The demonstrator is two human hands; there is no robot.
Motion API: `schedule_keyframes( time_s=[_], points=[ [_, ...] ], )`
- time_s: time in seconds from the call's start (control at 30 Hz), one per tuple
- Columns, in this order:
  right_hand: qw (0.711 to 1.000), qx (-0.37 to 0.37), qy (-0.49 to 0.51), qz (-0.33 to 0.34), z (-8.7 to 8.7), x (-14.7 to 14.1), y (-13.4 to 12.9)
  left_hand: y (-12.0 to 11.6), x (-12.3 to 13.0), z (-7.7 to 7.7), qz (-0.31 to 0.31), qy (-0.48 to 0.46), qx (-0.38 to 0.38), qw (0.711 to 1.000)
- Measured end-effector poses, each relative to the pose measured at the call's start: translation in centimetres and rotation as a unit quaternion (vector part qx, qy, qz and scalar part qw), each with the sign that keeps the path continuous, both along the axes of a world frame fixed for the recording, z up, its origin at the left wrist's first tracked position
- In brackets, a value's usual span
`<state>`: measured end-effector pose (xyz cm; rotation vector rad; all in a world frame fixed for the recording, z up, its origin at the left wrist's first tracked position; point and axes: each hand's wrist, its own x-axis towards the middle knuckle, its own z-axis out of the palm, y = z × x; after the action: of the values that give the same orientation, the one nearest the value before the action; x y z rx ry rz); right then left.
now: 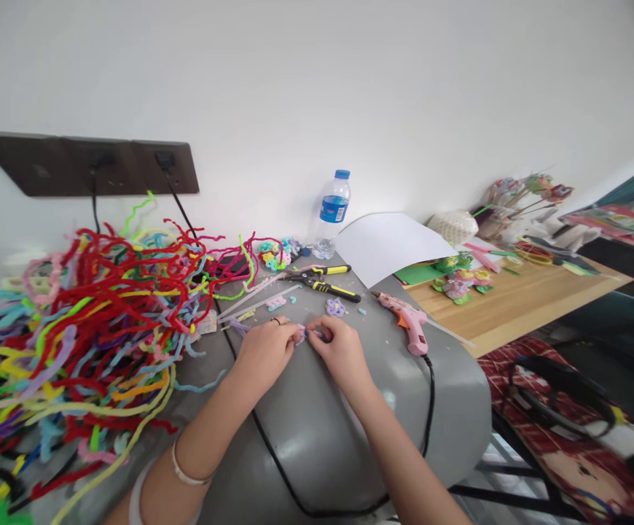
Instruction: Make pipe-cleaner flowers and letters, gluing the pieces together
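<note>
My left hand [269,351] and my right hand [339,351] meet over the grey table, fingers pinched close together on a lilac pipe cleaner [239,327]. Its fuzzy end sticks out to the left of my left hand; the part between my fingertips is mostly hidden. Just beyond my right hand lies a small purple pipe-cleaner flower [335,307]. Black-and-yellow pliers [334,292] rest behind it, handles to the right. A pink glue gun [409,321] lies to the right of my hands. Pink and blue fuzzy bits [276,302] lie past my left hand.
A big tangle of coloured pipe cleaners [103,313] covers the left side. At the back stand a water bottle [334,211] and white paper [390,244]. A black cord [281,477] loops across the table's near part. A wooden board [514,299] with crafted flowers extends right.
</note>
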<state>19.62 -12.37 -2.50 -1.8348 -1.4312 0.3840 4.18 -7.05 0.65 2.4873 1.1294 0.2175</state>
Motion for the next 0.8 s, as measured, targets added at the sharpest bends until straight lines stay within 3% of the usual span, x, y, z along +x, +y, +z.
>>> schedule_keyframes(
  time_s=[0.37, 0.8],
  points=[
    [1.0, 0.011, 0.0, -0.001, -0.22, 0.09, 0.08, -0.25, 0.25, -0.26, 0.015, 0.016, 0.009, 1.0],
    [0.999, 0.021, 0.045, 0.0, -0.15, 0.32, 0.02, 0.1, -0.08, 0.02, 0.008, -0.034, -0.016, 0.999]
  ],
)
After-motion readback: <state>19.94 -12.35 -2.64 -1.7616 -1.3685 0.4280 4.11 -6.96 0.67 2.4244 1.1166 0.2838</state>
